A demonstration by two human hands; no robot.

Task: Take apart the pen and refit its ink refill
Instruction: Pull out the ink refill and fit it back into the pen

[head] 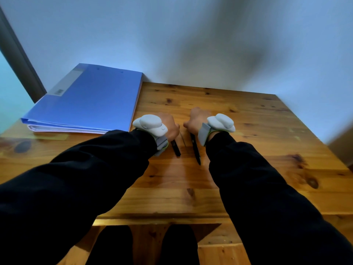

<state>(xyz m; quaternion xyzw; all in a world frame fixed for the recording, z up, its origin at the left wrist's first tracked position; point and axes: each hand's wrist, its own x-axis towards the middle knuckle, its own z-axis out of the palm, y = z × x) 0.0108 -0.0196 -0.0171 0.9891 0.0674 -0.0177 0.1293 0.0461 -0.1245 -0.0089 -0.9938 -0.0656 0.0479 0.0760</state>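
Observation:
The pen is in two black pieces above the wooden table (248, 150). My left hand (170, 125) is closed around a short black pen piece (175, 148) that sticks out below the fist toward me. My right hand (194, 119) is closed around a longer black pen piece (195, 149) with a pointed tip toward me. Between the two pieces shows a thin pale rod (183, 138), perhaps the ink refill; which hand holds it is hidden. Both wrists carry grey strapped devices. My fingers are hidden behind the backs of the hands.
A thick blue ring binder (86, 100) lies on the table's far left corner, close to my left hand. A pale wall stands right behind the table. My legs show below the table's near edge.

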